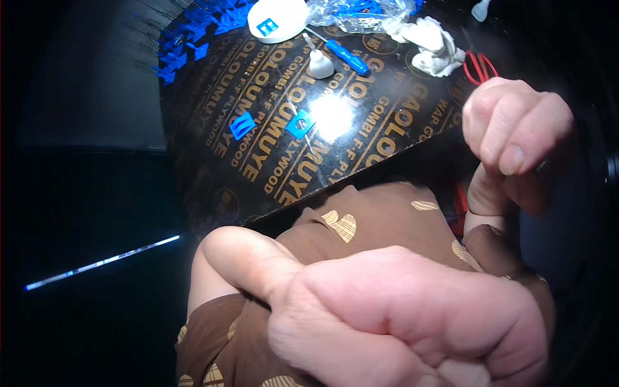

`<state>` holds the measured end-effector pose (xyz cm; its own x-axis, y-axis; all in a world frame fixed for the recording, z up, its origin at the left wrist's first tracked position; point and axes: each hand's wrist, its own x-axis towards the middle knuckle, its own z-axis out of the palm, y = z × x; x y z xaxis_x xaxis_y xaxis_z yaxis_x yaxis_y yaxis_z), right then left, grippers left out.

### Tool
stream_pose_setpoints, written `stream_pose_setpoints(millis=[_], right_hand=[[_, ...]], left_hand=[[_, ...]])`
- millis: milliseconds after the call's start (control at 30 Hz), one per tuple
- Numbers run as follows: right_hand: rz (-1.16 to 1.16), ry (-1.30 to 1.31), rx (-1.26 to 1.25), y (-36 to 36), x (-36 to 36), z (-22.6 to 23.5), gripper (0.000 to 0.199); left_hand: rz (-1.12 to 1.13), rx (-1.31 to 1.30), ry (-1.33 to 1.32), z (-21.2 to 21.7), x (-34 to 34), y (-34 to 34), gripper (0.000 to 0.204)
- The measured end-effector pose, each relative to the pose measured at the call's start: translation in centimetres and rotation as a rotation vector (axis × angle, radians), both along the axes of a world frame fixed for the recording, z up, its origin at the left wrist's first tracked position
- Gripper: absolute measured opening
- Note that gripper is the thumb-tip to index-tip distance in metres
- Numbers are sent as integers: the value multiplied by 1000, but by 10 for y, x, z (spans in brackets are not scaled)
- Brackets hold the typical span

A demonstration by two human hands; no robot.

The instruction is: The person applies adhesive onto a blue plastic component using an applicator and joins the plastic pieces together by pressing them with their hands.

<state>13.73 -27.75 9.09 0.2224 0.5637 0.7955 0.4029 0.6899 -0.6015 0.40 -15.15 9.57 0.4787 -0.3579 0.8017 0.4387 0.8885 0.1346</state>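
While blue squares (243, 126) lie on a glossy board (193, 161), both hands (412, 316) (518, 129) are clenched, any contents hidden.

Close head-worn fisheye view, downward

At the far side of the dark, gold-printed tabletop (200, 161), a round white object (287, 19) sits left of a clear plastic bag (371, 26). Crumpled white fabric (432, 48) lies to the bag's right. Nearer are 1 blue-handled screwdriver (347, 58) and, just left, 1 white nozzle bottle (320, 65).
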Motion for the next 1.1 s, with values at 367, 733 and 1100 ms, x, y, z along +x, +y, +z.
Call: stream_pose_setpoints(millis=[367, 733, 1100], right_hand=[[-160, 176, 71, 14, -22, -12, 19], [-121, 207, 263, 27, -12, -26, 23], [-11, 239, -111, 15, -3, -21, 3]], left_hand=[[78, 83, 61, 8, 7, -7, 24], [237, 398, 306, 23, -4, 36, 32], [613, 672, -739, 41, -26, 89, 24]])
